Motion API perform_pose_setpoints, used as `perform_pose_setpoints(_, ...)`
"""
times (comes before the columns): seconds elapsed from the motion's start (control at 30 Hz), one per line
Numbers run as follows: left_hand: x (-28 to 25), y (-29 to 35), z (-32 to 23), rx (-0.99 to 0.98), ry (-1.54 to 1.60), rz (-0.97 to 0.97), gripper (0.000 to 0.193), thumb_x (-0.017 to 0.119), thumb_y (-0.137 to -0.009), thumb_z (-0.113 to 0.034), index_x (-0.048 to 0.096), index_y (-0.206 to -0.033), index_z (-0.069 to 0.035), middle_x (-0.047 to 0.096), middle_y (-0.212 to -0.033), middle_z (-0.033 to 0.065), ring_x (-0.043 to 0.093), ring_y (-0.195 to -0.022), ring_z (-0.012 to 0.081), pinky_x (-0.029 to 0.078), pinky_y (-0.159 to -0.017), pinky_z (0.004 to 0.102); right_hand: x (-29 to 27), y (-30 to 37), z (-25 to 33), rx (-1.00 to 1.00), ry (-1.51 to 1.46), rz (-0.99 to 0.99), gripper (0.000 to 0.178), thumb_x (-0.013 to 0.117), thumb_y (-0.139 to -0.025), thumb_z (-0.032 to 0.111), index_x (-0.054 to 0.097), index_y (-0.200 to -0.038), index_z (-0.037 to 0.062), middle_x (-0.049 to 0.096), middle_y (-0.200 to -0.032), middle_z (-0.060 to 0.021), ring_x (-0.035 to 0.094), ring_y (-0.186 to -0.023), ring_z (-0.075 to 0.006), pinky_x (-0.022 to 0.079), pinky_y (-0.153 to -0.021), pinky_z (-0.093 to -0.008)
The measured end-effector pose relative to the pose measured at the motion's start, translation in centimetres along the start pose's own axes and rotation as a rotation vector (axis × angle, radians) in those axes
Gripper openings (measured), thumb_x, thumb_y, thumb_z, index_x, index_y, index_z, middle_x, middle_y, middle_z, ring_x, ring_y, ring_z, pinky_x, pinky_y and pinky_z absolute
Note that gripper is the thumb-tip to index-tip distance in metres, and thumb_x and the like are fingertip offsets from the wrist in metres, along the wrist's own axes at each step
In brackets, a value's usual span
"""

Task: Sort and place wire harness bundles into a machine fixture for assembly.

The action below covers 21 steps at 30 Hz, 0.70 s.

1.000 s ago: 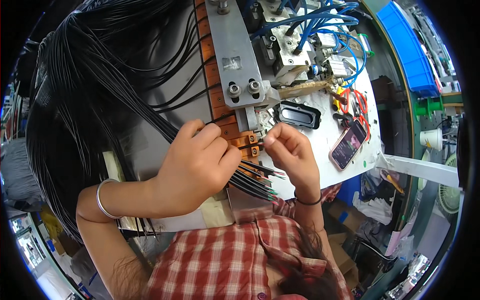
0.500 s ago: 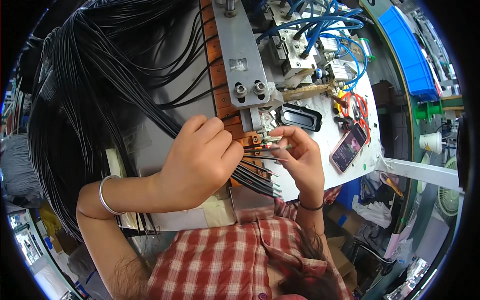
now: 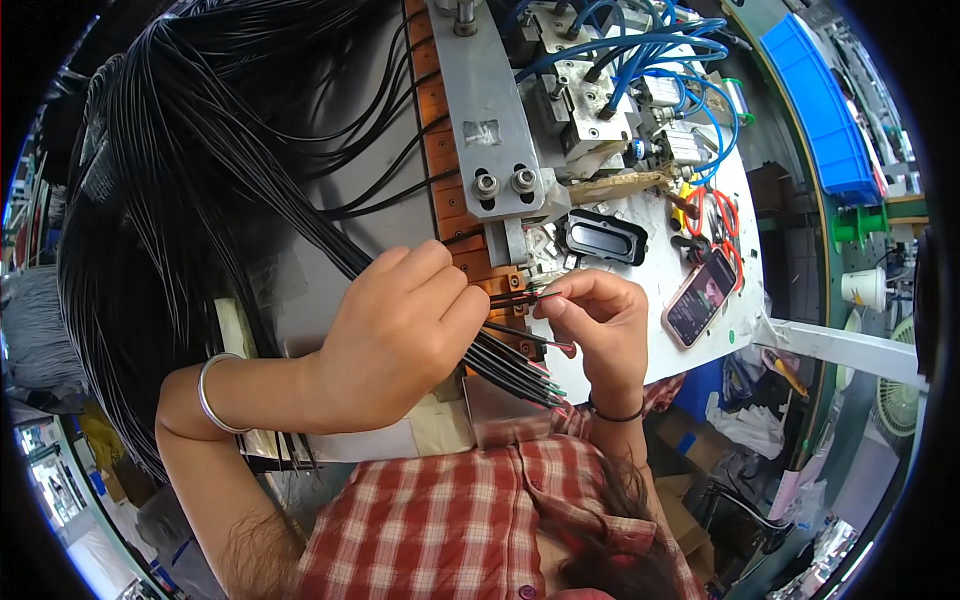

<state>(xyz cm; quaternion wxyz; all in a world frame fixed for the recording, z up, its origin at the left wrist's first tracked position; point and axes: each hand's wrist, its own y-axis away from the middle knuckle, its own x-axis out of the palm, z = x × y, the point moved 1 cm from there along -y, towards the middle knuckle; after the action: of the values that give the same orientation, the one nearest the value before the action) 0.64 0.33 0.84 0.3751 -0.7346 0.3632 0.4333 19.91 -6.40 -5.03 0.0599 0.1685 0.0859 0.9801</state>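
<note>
In the head view, the left hand (image 3: 400, 330) is curled into a loose fist, knuckles up, over the near end of an orange block strip (image 3: 445, 190). Black cables (image 3: 505, 365) run in behind it and come out past its fingertips, so it seems to be closed around them, though its palm is hidden; such a grip would keep their ends level and stop the long run from pulling back. The right hand (image 3: 605, 330) is narrowed to a pinch, thumb against forefinger, on the tip of a parted cable (image 3: 515, 297) lying across the strip, probably because the thin wire needs fingertips rather than a full grasp.

The other stripped ends, red and green, fan out below toward the near edge of the white tabletop (image 3: 665, 260), apparently left free so single ones can be reached. The slack lies in a large black heap (image 3: 140, 170) at the left, likely to keep its weight off the ends. A bolted steel plate (image 3: 490, 120) stands beside the strip, perhaps to keep it fixed.

A black tray (image 3: 605, 238) sits just beyond the right hand; a phone (image 3: 700, 298) and red-handled cutters (image 3: 736, 212) lie by the tabletop's right edge, seemingly set aside within reach
</note>
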Motion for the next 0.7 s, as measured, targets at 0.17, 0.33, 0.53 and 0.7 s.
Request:
perform_pose_setpoints(0.17, 0.0, -0.3, 0.1, 0.041, 0.027, -0.039, 0.025, 0.058, -0.05, -0.001, 0.05, -0.073, -0.002, 0.045, -0.071, 0.0091, 0.048, -0.075, 0.0272, 0.036, -0.063, 0.0364, 0.4, -0.1, -0.2, -0.006, -0.047, -0.045, 0.006, 0.067, -0.081, 0.0, 0.066, -0.086, -0.0022, 0.062, -0.069, -0.0007, 0.049, -0.053, -0.0013, 0.036, -0.045, -0.0154)
perform_pose_setpoints(0.33, -0.2, -0.4, 0.1, 0.02, -0.001, -0.032, 0.02, 0.057, -0.053, -0.003, 0.049, -0.071, -0.003, 0.044, -0.069, 0.0081, 0.046, -0.072, 0.026, 0.035, -0.062, 0.0352, 0.9, 0.1, -0.1, -0.116, 0.073, -0.091, 0.006, 0.065, -0.082, 0.0, 0.066, -0.087, -0.0025, 0.062, -0.07, -0.002, 0.049, -0.051, -0.0027, 0.037, -0.044, -0.0161)
perform_pose_setpoints(0.53, 0.1, -0.5, 0.3, 0.067, -0.001, -0.086, 0.012, 0.057, -0.063, -0.009, 0.048, -0.069, -0.005, 0.043, -0.066, 0.0054, 0.044, -0.068, 0.0218, 0.035, -0.06, 0.0327, 0.2, 0.2, 0.7, 0.028, -0.119, 0.104, 0.008, 0.067, -0.08, -0.001, 0.065, -0.087, -0.0029, 0.063, -0.071, -0.0025, 0.053, -0.055, -0.0029, 0.039, -0.046, -0.016)
perform_pose_setpoints(0.7, 0.2, -0.2, 0.3, 0.064, 0.011, -0.062, 0.011, 0.058, -0.063, -0.008, 0.048, -0.069, -0.005, 0.043, -0.067, 0.0054, 0.045, -0.069, 0.0216, 0.036, -0.06, 0.0323, 0.1, 0.0, 0.8, 0.175, -0.135, 0.255, 0.008, 0.066, -0.078, -0.001, 0.061, -0.083, -0.0051, 0.062, -0.072, -0.0078, 0.049, -0.048, -0.0056, 0.037, -0.039, -0.0175)
